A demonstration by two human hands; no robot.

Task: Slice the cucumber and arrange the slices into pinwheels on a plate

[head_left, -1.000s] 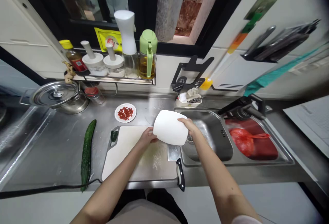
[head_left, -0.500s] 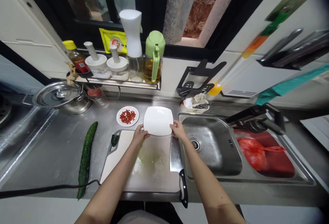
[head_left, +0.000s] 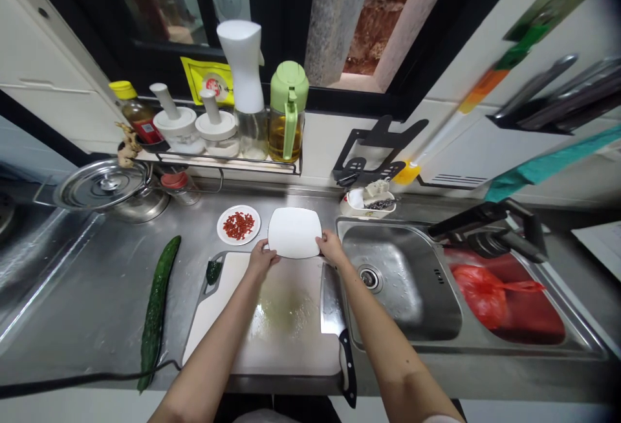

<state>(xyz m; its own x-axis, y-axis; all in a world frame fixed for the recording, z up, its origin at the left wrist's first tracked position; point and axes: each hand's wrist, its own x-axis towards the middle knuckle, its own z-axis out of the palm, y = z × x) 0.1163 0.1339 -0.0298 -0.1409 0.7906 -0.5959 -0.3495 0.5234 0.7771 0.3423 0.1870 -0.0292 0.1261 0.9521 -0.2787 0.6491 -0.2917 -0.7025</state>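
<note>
Past the near edge of the desk [head_left: 114,300] jutted the black handle of a kitchen knife [head_left: 334,316], its blade lying along the right side of a pale cutting board [head_left: 288,358]. To the left, a long cucumber [head_left: 159,313] stretched from the near edge toward the middle of the desk, and a black cable [head_left: 87,379] crossed at its near end. A short green cucumber piece [head_left: 212,272] sat at the board's far left corner.

The left hand [head_left: 263,258] and the right hand [head_left: 332,247] grasped a white rectangular plate [head_left: 294,233] with rounded corners between them, one at each side, thumbs over the rim. The plate was at the board's far edge, toward the back edge of the desk; whether it touched the desk could not be told.

Just left of it stood a small round dish [head_left: 220,226] of red pieces [head_left: 239,225]. A sink [head_left: 422,310] filled the right part of the desk, with a red plastic bag [head_left: 482,293] in its farther basin. Near the back edge, at the left, stood a lidded steel pot [head_left: 104,184]; above that edge, a rack [head_left: 252,165] held a green-topped oil bottle [head_left: 288,116].
</note>
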